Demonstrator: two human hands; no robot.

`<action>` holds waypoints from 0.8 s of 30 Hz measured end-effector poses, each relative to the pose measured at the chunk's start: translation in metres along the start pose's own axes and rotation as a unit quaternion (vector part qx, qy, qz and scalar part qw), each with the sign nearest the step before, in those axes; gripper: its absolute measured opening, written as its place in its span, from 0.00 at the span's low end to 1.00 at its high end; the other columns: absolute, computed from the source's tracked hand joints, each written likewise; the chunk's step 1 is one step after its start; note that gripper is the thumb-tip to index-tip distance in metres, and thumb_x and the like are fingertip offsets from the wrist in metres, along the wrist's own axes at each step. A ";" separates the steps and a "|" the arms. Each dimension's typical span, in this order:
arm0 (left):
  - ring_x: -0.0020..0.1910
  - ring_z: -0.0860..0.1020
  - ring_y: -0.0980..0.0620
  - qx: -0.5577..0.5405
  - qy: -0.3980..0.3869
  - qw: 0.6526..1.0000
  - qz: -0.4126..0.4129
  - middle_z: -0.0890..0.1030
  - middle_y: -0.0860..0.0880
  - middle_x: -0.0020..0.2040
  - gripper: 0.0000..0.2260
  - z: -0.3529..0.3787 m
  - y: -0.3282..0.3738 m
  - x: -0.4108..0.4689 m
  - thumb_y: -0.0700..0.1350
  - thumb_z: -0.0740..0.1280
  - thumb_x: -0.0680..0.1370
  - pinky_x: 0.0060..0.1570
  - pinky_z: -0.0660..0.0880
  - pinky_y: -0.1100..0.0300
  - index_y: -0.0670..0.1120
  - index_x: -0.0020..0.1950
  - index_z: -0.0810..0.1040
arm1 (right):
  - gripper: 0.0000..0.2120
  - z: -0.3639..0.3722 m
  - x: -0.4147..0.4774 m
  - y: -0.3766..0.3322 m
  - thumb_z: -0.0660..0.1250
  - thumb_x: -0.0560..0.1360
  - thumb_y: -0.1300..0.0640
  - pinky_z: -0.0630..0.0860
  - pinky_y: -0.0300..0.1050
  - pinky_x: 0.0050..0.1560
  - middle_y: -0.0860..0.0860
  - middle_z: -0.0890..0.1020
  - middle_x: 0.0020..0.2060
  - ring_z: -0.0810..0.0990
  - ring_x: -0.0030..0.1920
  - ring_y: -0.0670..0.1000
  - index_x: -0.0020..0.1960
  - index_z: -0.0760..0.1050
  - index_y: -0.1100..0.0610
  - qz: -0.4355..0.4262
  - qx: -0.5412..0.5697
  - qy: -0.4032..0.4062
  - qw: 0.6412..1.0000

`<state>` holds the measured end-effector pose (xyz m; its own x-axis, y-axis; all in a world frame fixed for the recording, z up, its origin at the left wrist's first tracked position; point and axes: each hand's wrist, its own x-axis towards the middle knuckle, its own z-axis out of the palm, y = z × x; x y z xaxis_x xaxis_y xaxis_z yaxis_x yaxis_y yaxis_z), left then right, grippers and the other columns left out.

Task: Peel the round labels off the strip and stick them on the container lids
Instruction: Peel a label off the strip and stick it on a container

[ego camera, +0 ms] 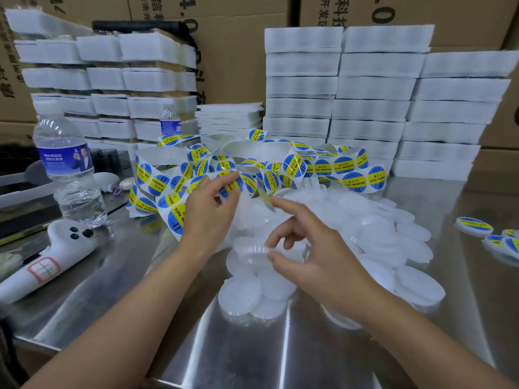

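A long white backing strip (261, 153) carrying round blue-and-yellow labels (345, 165) lies tangled across the middle of the steel table. My left hand (209, 209) pinches the strip at a label near its centre. My right hand (309, 248) holds a translucent white lid (251, 249) between thumb and lower fingers, its index finger stretched toward the strip. A heap of several bare white lids (379, 234) spreads under and to the right of my hands. Several labelled lids (474, 224) lie at the right edge.
A water bottle (67, 164) stands at the left, a white handheld device (47, 259) lies in front of it. Stacks of white foam trays (373, 88) and cardboard boxes (230, 60) fill the back. The steel table (238, 346) shows bare metal near me.
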<state>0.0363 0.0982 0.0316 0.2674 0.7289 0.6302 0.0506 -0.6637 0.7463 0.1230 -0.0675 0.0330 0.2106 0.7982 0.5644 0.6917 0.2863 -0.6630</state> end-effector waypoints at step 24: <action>0.29 0.74 0.65 -0.116 -0.289 0.939 -0.146 0.81 0.57 0.32 0.08 -0.001 0.015 -0.014 0.45 0.72 0.72 0.31 0.68 0.76 0.52 0.34 0.85 | 0.25 -0.020 0.017 0.011 0.71 0.71 0.62 0.74 0.47 0.59 0.45 0.85 0.39 0.80 0.42 0.42 0.63 0.65 0.47 0.198 0.223 0.206 0.932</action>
<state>0.0322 0.0782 0.0344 0.7556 0.6170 0.2198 0.0093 -0.3457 0.9383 0.1479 -0.0613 0.0449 0.6995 0.6431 0.3118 0.1662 0.2779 -0.9461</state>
